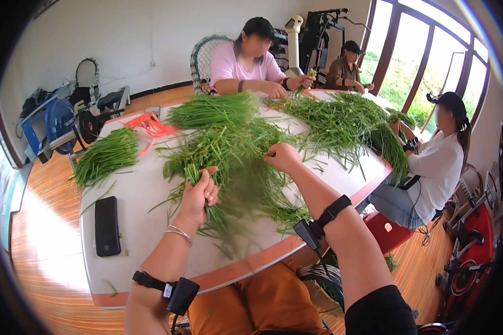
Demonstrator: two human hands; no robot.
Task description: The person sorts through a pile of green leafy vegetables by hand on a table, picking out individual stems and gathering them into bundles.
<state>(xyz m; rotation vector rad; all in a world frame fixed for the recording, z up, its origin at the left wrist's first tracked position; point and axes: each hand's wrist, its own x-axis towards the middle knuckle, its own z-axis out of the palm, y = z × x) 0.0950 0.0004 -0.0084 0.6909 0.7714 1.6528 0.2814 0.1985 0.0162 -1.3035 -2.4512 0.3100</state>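
My left hand (194, 201) is closed around a small bunch of chives (192, 174), whose cut ends poke out above the fist and whose leaves hang below. To its right, my right hand (285, 157) hovers over the table with its fingers pinched together. Whatever it may hold is hidden. Loose green leaves between the two hands are smeared by motion. A tangled pile of chives (223, 149) lies just beyond my hands. Behind that pile rests a straighter heap of chives (213, 110), and a tidy bundle (109, 155) sits at the table's left edge.
The white table (145, 237) carries a black phone (107, 226) at left and red plastic strips (152, 126) at far left. Another chive heap (341, 123) spreads at right. People sit across, at far right and at right. Gym equipment (58, 120) stands along the wall.
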